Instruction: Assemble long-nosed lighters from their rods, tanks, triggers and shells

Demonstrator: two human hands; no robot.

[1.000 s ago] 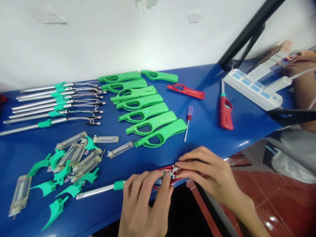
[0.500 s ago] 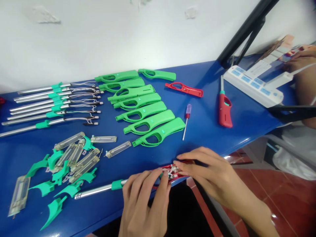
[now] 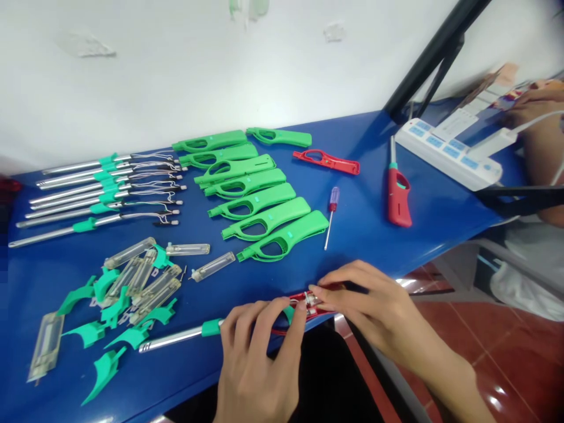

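An opened red lighter shell (image 3: 326, 312) lies at the table's front edge, with white wires and small parts inside. From its left end a metal tube (image 3: 171, 339) with a teal collar points left. My left hand (image 3: 264, 358) is closed over the shell's left part, fingertips at the wires and the teal trigger. My right hand (image 3: 374, 299) grips the shell's right end, thumb and fingers pressed on the parts inside. The hands hide much of the shell. Beyond it lie a purple-handled screwdriver (image 3: 332, 205) and a red half shell (image 3: 326, 161).
Several green shells (image 3: 282, 235) lie in the middle of the blue table (image 3: 185, 382). Metal tubes with wires (image 3: 83, 226), clear tanks (image 3: 214, 266) and teal triggers (image 3: 106, 373) lie left. Right are a red lighter (image 3: 399, 197), a power strip (image 3: 449, 154) and another person's arm (image 3: 540, 141).
The view has shifted slightly. My left fingertips have shifted a little over the wires, and more of the teal trigger shows between the fingers. Both hands stay on the red shell.
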